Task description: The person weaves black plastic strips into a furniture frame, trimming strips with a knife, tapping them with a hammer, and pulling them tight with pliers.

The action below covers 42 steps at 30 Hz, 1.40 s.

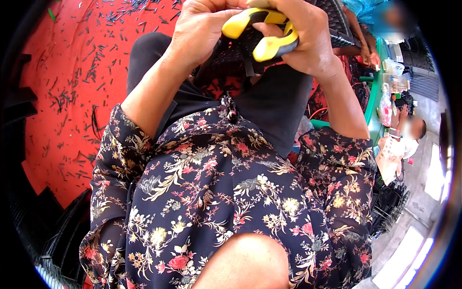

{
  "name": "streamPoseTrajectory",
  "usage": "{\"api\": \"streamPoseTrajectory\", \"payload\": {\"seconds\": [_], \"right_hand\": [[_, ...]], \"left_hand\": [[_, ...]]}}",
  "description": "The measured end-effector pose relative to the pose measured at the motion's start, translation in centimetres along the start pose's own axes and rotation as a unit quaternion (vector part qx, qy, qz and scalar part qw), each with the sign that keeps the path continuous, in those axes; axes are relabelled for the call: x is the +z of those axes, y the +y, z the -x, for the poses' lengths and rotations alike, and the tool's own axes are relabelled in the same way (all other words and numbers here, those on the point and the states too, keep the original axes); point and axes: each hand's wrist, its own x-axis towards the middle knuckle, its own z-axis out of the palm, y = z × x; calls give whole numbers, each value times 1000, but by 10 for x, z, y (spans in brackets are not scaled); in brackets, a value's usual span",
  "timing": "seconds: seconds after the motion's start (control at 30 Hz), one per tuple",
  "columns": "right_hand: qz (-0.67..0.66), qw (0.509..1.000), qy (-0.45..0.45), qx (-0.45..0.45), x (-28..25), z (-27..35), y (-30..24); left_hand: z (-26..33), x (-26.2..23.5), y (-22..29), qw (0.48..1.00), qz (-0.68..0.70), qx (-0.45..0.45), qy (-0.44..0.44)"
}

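Note:
Up at the top edge, my right hand (312,36) is wrapped round a pair of yellow-and-black handled pliers (270,49). The two curved grips stand apart, and the jaws are hidden. Close by on the left, my left hand (195,31) is closed, its thumb reaching toward the pliers' left grip. What its fingers hold is cut off by the frame edge. A black woven piece (333,17), perhaps a basket, lies behind and below both hands, over my lap between my dark trouser legs (276,98).
Cut black strips lie scattered over the red floor covering (53,96). A green-edged table (377,108) with plastic bags and containers runs along the right. Beside it are a person in blue (362,14) and another in white (410,147). Black material (72,231) is piled at lower left.

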Motion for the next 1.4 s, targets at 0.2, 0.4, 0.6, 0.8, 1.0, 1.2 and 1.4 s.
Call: {"api": "streamPoseTrajectory", "payload": {"seconds": [0.2, 0.4, 0.6, 0.8, 1.0, 1.2, 1.4], "right_hand": [[-59, 994, 43, 80, 1, 1, -4], [-49, 990, 10, 133, -2, -6, 4], [-82, 987, -12, 138, -5, -8, 4], [-106, 986, 0, 125, -2, -8, 8], [-89, 983, -1, 157, -10, -14, -6], [-134, 976, 172, 24, -13, 4, 22], [-273, 887, 351, 123, -48, 66, -9]], "left_hand": [[-1, -6, -1, 996, 77, -23, -24], [3, -16, -3, 994, -61, 39, -87], [7, -18, -12, 986, -129, 79, -64], [6, -2, 8, 943, -300, 135, -53], [12, 26, 26, 773, -610, 167, 56], [3, 25, 24, 728, -577, 369, -30], [3, 14, 24, 706, -604, 365, -60]]}}
